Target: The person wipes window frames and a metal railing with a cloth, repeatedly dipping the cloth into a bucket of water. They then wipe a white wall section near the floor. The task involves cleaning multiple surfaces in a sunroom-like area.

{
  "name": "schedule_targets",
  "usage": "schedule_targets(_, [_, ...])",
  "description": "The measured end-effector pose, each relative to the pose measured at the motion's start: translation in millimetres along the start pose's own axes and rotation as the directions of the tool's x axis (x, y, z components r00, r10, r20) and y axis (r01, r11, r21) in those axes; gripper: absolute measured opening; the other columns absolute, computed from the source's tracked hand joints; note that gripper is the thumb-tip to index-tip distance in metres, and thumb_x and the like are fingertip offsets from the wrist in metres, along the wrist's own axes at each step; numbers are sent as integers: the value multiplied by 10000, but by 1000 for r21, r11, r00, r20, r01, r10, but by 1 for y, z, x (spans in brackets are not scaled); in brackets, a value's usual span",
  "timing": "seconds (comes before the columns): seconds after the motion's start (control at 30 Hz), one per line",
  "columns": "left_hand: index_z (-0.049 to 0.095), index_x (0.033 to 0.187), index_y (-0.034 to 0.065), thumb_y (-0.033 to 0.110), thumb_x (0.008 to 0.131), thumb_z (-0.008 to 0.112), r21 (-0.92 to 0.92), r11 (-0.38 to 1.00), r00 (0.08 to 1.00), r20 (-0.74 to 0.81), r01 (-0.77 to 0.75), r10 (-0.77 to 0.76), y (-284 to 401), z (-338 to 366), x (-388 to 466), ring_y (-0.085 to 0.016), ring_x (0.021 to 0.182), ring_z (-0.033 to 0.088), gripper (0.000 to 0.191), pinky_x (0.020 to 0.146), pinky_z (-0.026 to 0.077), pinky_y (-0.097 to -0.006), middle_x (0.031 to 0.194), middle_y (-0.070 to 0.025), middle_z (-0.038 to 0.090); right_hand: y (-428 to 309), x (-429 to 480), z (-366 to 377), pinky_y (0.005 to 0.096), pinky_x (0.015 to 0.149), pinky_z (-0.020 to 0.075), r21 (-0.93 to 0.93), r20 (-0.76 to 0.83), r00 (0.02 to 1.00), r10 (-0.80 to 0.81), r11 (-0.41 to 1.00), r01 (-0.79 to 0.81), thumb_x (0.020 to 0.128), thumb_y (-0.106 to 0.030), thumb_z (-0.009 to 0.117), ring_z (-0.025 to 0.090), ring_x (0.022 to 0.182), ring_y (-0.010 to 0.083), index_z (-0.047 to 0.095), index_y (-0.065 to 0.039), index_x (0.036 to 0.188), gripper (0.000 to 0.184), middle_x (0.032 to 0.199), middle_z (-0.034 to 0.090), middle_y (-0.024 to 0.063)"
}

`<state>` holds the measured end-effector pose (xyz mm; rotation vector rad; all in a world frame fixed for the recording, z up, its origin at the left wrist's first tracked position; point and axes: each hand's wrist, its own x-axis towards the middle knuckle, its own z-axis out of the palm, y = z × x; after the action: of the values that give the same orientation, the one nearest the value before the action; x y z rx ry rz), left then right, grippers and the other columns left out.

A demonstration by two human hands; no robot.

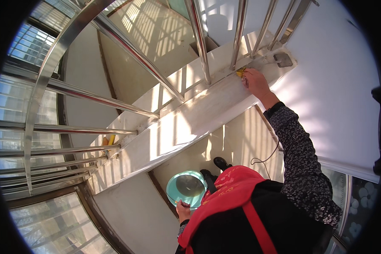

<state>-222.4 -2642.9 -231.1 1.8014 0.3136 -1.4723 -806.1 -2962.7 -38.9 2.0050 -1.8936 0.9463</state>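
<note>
My right hand (255, 83) is at the upper right, gripping a small yellow cleaning cloth or sponge (241, 72) against the top of the low wall (206, 104), beside the foot of a metal railing post (239, 35). Some pinkish material shows under its fingers. Low in the picture, my left hand (183, 208) is closed at the rim of a turquoise plastic bucket (198, 201). A thin dark line, perhaps the bucket's handle, runs through its fingers. Greyish water (189, 185) appears to stand in the bucket.
Stainless steel railing posts (139, 58) rise along the ledge under a curved handrail (41, 76). A yellow-handled object (111, 140) lies between posts at the left. A dark cable (266, 160) hangs by the floor. An open box (209, 44) stands beyond the railing; a white wall (330, 95) is at right.
</note>
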Motion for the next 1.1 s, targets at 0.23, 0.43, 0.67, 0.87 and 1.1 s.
schedule_targets(0.23, [374,646,118,179,856,473,59,998,995,96,15,-21,3,25,17,-162,446,358,239,505,338,-341,495,-17,356,7,-16,-2,380,770,454,-63,36,997,75,995,-73,663,-45,591,550,900,278,587,-43,823,160,930,586,117])
schedule_targets(0.43, [367,632,119,180,854,473,83,994,996,37,72,-75,6,43,31,-159,426,330,253,462,330,-344,484,-12,337,37,-21,-39,408,805,444,19,-78,971,224,975,-223,716,-50,522,542,960,313,598,-81,945,243,1041,569,127])
schedule_targets(0.67, [349,595,131,171,842,482,204,978,985,153,51,-84,-4,60,13,-162,417,327,283,454,322,-348,470,-8,321,95,-7,-50,446,668,477,-435,88,880,466,813,-387,759,-63,521,565,807,363,558,-90,984,230,973,463,149])
schedule_targets(0.87, [361,659,121,156,837,488,150,988,999,17,26,-29,-27,86,-25,-149,422,324,221,451,312,-335,478,1,324,133,4,-40,421,652,472,-493,252,932,259,863,-107,748,-59,515,569,773,320,532,-63,890,143,927,486,148])
schedule_targets(1.1, [347,663,123,192,875,454,29,1000,994,-107,8,-5,-59,116,-59,-151,422,308,248,437,286,-310,481,1,313,160,15,-69,453,638,431,-191,371,929,0,979,76,778,-77,493,539,735,342,502,-55,769,25,819,516,134])
